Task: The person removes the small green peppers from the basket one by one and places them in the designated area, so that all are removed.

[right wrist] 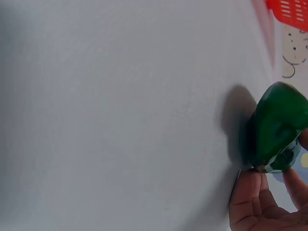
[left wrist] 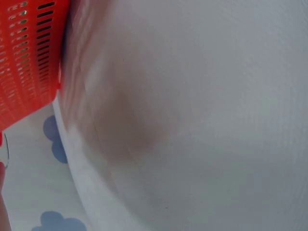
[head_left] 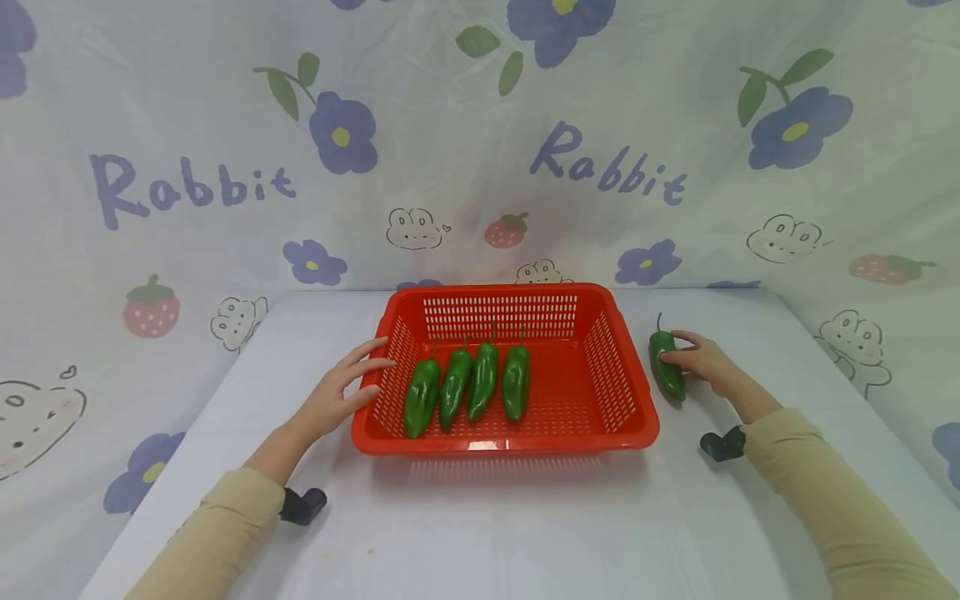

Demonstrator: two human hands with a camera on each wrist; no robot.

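My right hand holds a long green chili pepper between thumb and fingers, on the table to the right of the basket. In the right wrist view, fingertips touch the lower part of this pepper. At the other side, my left hand lies against the left rim of the red plastic basket, its fingers spread and fairly straight. Inside the basket, several similar green peppers lie side by side, left of its middle, stems pointing away. The left wrist view shows mostly table, with the basket's slotted side at upper left.
The basket stands on a white-covered table, near its back edge. Behind it hangs a pale curtain printed with flowers, rabbits and strawberries. A black device is on the left wrist and another black device on the right.
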